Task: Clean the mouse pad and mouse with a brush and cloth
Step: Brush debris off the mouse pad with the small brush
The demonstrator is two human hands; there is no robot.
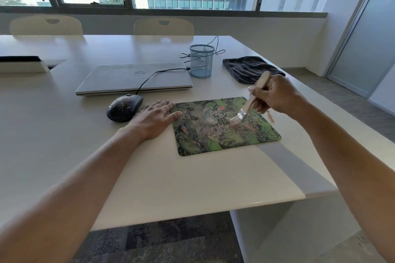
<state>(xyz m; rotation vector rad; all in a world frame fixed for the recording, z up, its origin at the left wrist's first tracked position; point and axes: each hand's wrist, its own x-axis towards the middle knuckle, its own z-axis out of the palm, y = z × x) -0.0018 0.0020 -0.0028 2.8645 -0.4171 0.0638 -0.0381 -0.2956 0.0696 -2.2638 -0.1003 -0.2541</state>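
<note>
The mouse pad (226,126) lies flat on the white table (106,166), near its right edge, with tan crumbs scattered across the printed surface. It looks thin, light and flexible, so it is likely to slide or curl under a sideways stroke; hold it down at one edge rather than lifting it.

The left hand (154,119) does this: it lies palm down, fingers spread, with the thumb on the pad's left edge and the rest on the table.

The brush (248,104) has a stiff pale wooden handle and soft bristles, and appears light. The right hand (273,96) is closed around the handle at mid-length. The handle tilts up and away to the right, and the bristles touch the pad right of centre, at the crumbs.

The mouse (125,108), hard, dark and also speckled with crumbs, sits just left of the left hand; its cable runs to the far side.

The cloth (248,68), soft and folded, lies on the far right, unused.
</note>
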